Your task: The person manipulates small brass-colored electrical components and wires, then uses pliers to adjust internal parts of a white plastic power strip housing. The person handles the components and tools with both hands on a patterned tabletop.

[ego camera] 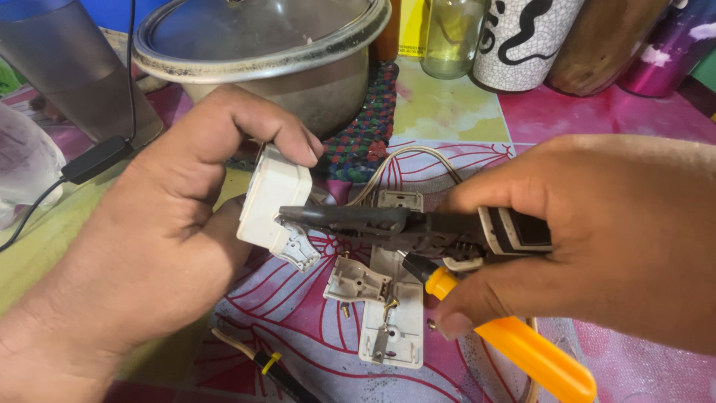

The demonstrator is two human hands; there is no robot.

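Left hand (160, 224) grips a white plug (274, 205); right hand (597, 239) clasps dark pliers (388, 222), their nose touching the plug, above an opened socket plate (394, 306) on the table (597, 119), orange-handled screwdriver (522, 347) beside.

The left hand (160, 239) grips a white plug housing (274, 205), thumb and fingers wrapped round it. The right hand (597, 239) holds dark pliers (388, 222), their tip touching the housing, with a yellow-handled screwdriver (514, 343) tucked under its fingers. Below both hands, an opened white socket plate (395, 321) lies on the flowered desk (597, 112). Beyond the left hand stands a metal pot (298, 67).
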